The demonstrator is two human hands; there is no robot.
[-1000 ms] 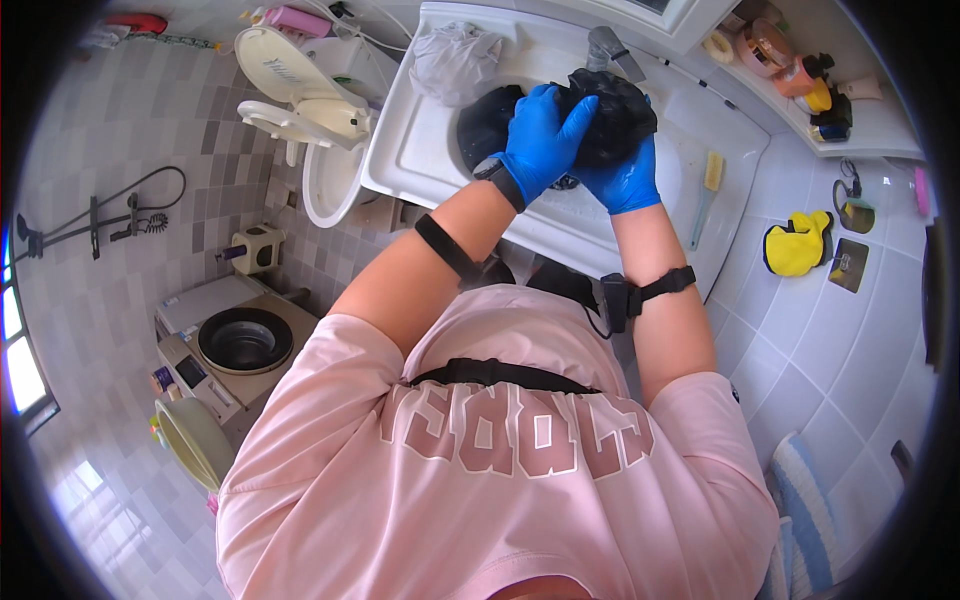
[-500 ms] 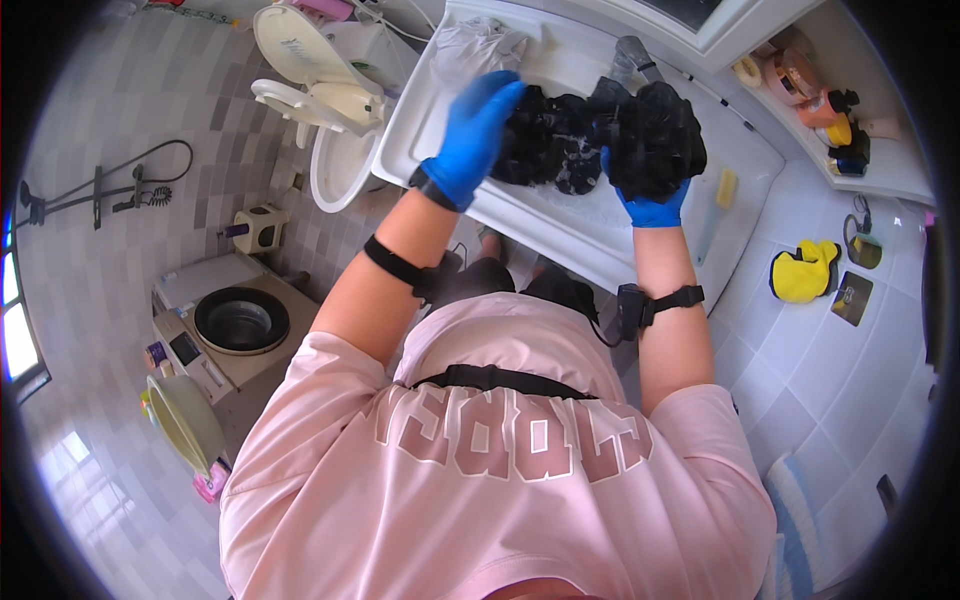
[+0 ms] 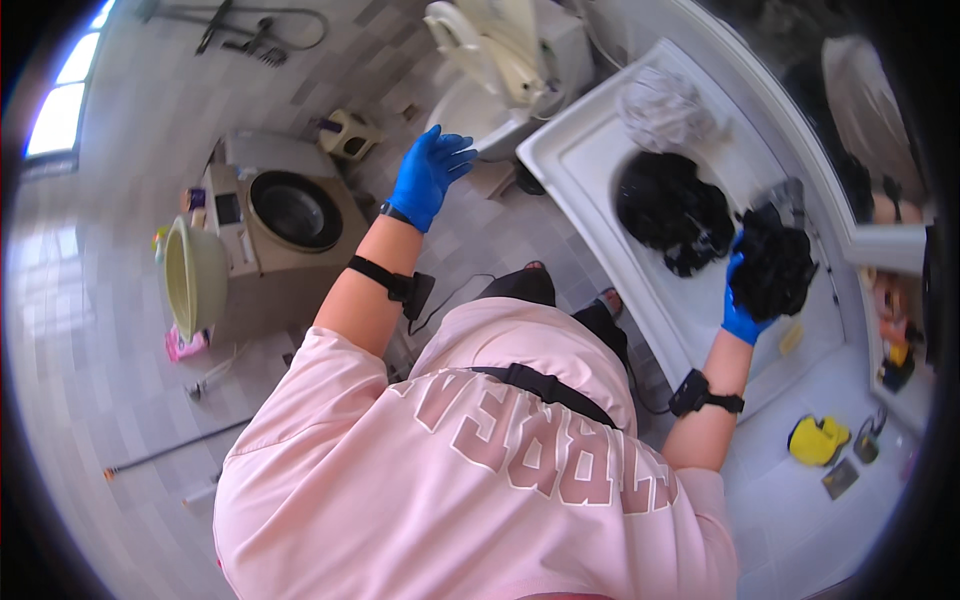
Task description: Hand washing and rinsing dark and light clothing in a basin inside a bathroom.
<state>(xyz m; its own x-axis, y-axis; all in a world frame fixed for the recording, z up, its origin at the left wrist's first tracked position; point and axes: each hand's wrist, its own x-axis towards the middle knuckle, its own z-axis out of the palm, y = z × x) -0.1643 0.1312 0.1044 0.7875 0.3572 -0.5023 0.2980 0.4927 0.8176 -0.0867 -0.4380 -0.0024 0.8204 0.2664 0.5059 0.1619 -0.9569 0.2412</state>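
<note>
My right hand, in a blue rubber glove, grips a bunched wet black garment above the right part of a white sink. More black cloth lies heaped in the sink with some suds on it. Beyond that heap is a crumpled pale grey cloth. My left hand, also in a blue glove, is held out left of the sink over the floor, its fingers stretched and nothing in them. The toilet is the thing nearest to it.
A front-loading washing machine with a round dark door stands to the left, a pale green basin beside it. A yellow cloth item hangs on the tiled wall at right. A brush lies near the sink's right end.
My left hand has left the sink and swung left, toward the washing machine. The right hand still holds the black garment. The whole view has turned left.
</note>
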